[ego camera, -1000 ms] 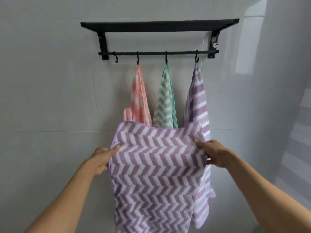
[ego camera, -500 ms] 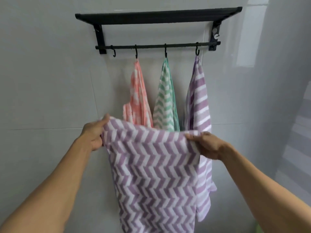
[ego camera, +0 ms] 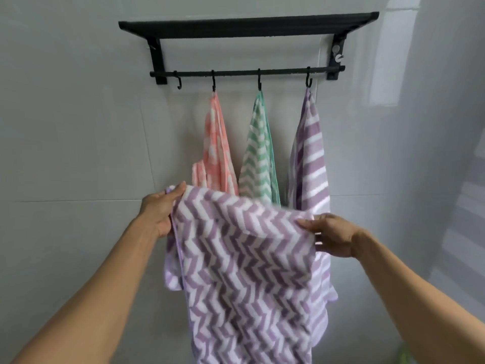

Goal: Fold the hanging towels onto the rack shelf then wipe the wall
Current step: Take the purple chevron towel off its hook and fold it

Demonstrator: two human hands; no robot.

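A black rack is fixed to the pale tiled wall, with a flat shelf on top and a thin rail below it carried between two side brackets. Four hooks hang from the rail: the leftmost hook is bare, and the other three each carry one towel, a pink towel, then a green towel, then a purple striped towel at the right end. The three towels hang down side by side against the wall, near one another, their lower ends hidden behind a purple chevron towel held up in front of them.
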